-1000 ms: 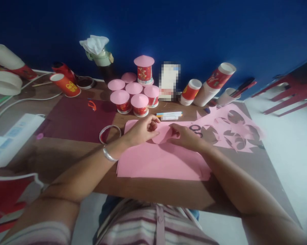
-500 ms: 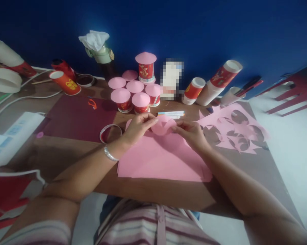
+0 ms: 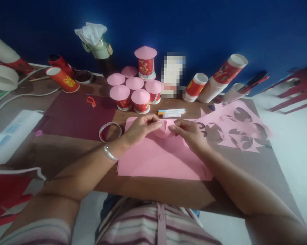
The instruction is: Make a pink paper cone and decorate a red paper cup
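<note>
Between my hands is a pink paper disc [image 3: 164,132] with a slit at its upper edge. My left hand [image 3: 145,127] pinches its left side between thumb and fingers. On the other side, the thumb and fingers of my right hand [image 3: 188,131] close on its right edge near the slit. Beneath both hands lies a stack of pink paper [image 3: 156,160]. Several red paper cups with pink cone tops [image 3: 140,98] stand together behind, and one more capped cup [image 3: 146,66] rises higher at the back.
Pens [image 3: 172,112] lie just beyond the paper. A tape roll [image 3: 110,132] and scissors [image 3: 91,100] are on the left. Pink offcuts [image 3: 235,119] with round holes spread on the right. Cups [image 3: 195,87] stand along the blue wall; a bottle [image 3: 102,51] is back left.
My fingers have shifted on the pink disc, and its cut edges now sit closer together at the top. The view has tilted slightly.
</note>
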Demonstrator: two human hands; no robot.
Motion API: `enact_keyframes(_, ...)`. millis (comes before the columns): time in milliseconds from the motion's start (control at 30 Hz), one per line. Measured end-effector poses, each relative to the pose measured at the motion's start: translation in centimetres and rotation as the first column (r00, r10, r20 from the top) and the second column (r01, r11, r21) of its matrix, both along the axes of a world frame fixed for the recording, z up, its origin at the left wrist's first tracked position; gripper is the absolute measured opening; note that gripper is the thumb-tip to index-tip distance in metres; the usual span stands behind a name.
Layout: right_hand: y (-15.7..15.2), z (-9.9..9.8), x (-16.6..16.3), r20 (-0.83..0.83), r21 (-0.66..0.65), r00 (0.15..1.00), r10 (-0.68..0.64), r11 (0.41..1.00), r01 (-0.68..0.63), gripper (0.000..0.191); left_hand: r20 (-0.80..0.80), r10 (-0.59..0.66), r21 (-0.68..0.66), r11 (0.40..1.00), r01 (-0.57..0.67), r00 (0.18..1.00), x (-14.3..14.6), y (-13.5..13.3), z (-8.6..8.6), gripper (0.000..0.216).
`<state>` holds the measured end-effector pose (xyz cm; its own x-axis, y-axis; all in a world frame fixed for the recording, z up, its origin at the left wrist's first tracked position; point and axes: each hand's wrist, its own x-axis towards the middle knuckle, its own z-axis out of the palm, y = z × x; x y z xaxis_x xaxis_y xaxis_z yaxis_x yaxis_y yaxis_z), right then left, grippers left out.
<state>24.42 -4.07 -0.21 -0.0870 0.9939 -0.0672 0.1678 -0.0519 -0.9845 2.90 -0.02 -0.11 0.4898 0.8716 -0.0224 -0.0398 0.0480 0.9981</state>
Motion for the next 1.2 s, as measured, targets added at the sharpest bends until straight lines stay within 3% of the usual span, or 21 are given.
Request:
enact_keyframes(600,-0.06,-0.05,-0.28,-0.069,-0.133,0.997,0.026,0.990,-0.035,0.054,0.027,-0.050,-0.040,0.998,0.051,0.998,-0.02,-0.13,-0.03,0.027)
enact_keyframes(833,-0.19,0.01,-0.31,-0.038,-0.139,0.999,0.030,0.990,-0.035,0.050,0.126,-0.142,-0.125,0.980,0.158,0.982,0.12,-0.37,0.12,0.026)
enact_keyframes(1200,-0.41,0.22,-0.39,0.056,-0.115,0.997,0.045,0.993,-0.039,0.049,0.076,-0.107,-0.110,0.987,0.115,0.991,0.42,-0.44,0.11,0.028)
